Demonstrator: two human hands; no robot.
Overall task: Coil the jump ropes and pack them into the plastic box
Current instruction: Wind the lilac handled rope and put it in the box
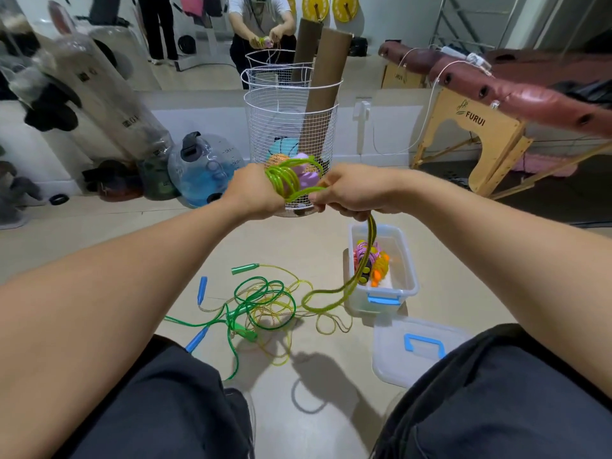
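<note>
Head view: left hand (256,193) holds a coil of light-green jump rope (287,180) wound round its fingers, with what seem purple handles. Right hand (347,195) pinches the rope's free length, which trails to the floor beside the open plastic box (409,260) holding coiled ropes. More jump ropes (261,303) lie tangled nearby.

Wire basket (291,127), water jug (205,167), folding massage table (490,104)

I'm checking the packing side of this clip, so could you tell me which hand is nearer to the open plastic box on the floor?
Right. The right hand grips the green rope above the plastic box; the left hand, wrapped in the coil, is further to its left.
</note>
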